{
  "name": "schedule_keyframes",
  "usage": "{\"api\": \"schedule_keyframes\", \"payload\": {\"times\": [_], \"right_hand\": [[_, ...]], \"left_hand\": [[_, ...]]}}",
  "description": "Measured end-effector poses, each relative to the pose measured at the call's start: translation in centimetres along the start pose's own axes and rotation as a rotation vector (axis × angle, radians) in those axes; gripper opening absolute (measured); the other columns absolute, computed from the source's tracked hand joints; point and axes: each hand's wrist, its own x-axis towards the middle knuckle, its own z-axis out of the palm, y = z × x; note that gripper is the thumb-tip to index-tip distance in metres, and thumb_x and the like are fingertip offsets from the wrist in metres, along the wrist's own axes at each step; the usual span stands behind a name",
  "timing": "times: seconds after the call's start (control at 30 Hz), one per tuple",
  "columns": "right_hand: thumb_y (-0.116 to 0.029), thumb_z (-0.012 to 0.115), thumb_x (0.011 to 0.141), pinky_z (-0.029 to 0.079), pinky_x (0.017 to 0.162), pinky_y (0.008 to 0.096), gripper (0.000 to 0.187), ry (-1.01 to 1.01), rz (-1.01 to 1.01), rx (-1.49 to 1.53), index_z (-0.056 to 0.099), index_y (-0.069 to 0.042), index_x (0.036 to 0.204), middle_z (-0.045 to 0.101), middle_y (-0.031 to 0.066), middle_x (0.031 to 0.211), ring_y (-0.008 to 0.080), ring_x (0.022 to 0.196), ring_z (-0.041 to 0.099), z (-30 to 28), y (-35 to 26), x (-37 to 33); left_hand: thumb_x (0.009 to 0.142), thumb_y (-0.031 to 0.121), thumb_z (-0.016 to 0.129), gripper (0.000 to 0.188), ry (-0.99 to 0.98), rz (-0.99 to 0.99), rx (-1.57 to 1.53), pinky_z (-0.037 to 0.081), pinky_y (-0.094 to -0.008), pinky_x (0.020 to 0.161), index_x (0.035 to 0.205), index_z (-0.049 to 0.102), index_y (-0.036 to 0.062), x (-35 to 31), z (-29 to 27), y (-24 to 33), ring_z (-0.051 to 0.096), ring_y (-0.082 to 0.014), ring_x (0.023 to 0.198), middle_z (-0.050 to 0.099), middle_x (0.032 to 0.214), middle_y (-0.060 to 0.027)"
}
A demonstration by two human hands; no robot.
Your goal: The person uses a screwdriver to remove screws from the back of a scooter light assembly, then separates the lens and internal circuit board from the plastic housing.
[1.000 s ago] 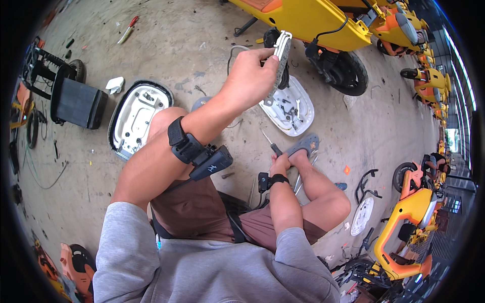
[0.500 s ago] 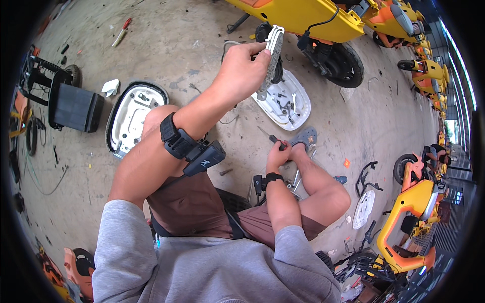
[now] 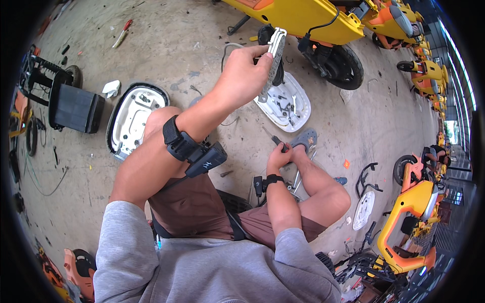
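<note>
My left hand (image 3: 244,71) is raised out in front, fingers closed on the edge of a thin white-edged, speckled grey plate (image 3: 276,56). The plate is seen nearly edge-on, so its broad face is mostly hidden. Lower down, beside my bent leg, my right hand (image 3: 278,157) is wrapped round the dark and red handle of a screwdriver (image 3: 276,142), its shaft pointing up and left, apart from the plate. Behind and below the plate, a white tray-like cover (image 3: 298,117) lies on the floor with several small metal parts in it.
A second white cover with a black rim (image 3: 117,121) lies left of my knee. Yellow scooters (image 3: 298,20) stand ahead and along the right. A black box (image 3: 76,108) is at the left. A red-handled tool (image 3: 123,33) and a white panel (image 3: 364,209) lie on the floor.
My left hand, with the plate, has shifted very slightly to the right and down. My right hand keeps its hold on the screwdriver, almost unmoved.
</note>
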Motion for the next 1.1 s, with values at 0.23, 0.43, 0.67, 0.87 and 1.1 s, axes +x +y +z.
{"api": "schedule_keyframes", "payload": {"times": [0.23, 0.43, 0.67, 0.87, 1.1], "right_hand": [[-0.017, 0.063, 0.084, 0.051, 0.070, 0.0353, 0.032, -0.011, 0.163, 0.086, 0.057, 0.000, 0.110, 0.065, 0.0182, 0.092, 0.0276, 0.076, 0.064, 0.6, 2.0, 1.0], [-0.018, 0.062, 0.085, 0.049, 0.052, 0.0329, 0.032, 0.000, 0.240, 0.213, 0.055, 0.000, 0.111, 0.064, 0.0173, 0.081, 0.0212, 0.056, 0.060, 0.2, -0.1, -0.3], [-0.026, 0.058, 0.089, 0.050, 0.069, 0.0356, 0.038, 0.015, 0.058, 0.052, 0.052, 0.002, 0.115, 0.063, 0.0184, 0.093, 0.0270, 0.077, 0.063, -0.1, -0.9, 0.7], [-0.031, 0.059, 0.093, 0.048, 0.074, 0.0358, 0.043, -0.004, -0.335, 0.104, 0.049, 0.001, 0.119, 0.061, 0.0178, 0.094, 0.0281, 0.082, 0.059, -0.4, -14.0, 4.9], [-0.032, 0.050, 0.099, 0.045, 0.049, 0.0267, 0.040, -0.113, -0.411, 0.715, 0.043, -0.002, 0.125, 0.057, 0.0101, 0.084, 0.0137, 0.058, 0.052, -9.6, -33.3, 7.1]], "left_hand": [[0.094, 0.018, 0.051, 0.034, -0.023, 0.038, 0.030, 0.046, -0.0325, 0.059, 0.115, 0.061, -0.0074, -0.2, 0.4, -0.1, 0.054, -0.0133, 0.060, 0.063, 0.069, -0.0129], [0.094, 0.018, 0.051, 0.034, -0.035, 0.005, 0.044, 0.047, -0.0323, 0.061, 0.115, 0.061, -0.0074, -0.4, 0.0, 0.3, 0.054, -0.0131, 0.061, 0.064, 0.072, -0.0136], [0.094, 0.017, 0.051, 0.033, -0.046, -0.065, -0.090, 0.044, -0.0308, 0.058, 0.113, 0.062, -0.0080, -0.1, 0.2, 0.2, 0.050, -0.0104, 0.061, 0.060, 0.069, -0.0076], [0.098, 0.019, 0.052, 0.034, -0.094, -0.190, -0.129, 0.041, -0.0240, 0.060, 0.121, 0.060, -0.0038, -0.2, 0.0, 0.9, 0.049, -0.0058, 0.069, 0.062, 0.087, -0.0005], [0.099, 0.019, 0.048, 0.035, -0.140, -0.280, -0.301, 0.049, -0.0276, 0.072, 0.125, 0.059, -0.0010, 0.0, -1.0, 0.5, 0.062, -0.0110, 0.084, 0.067, 0.101, -0.0054]]}}
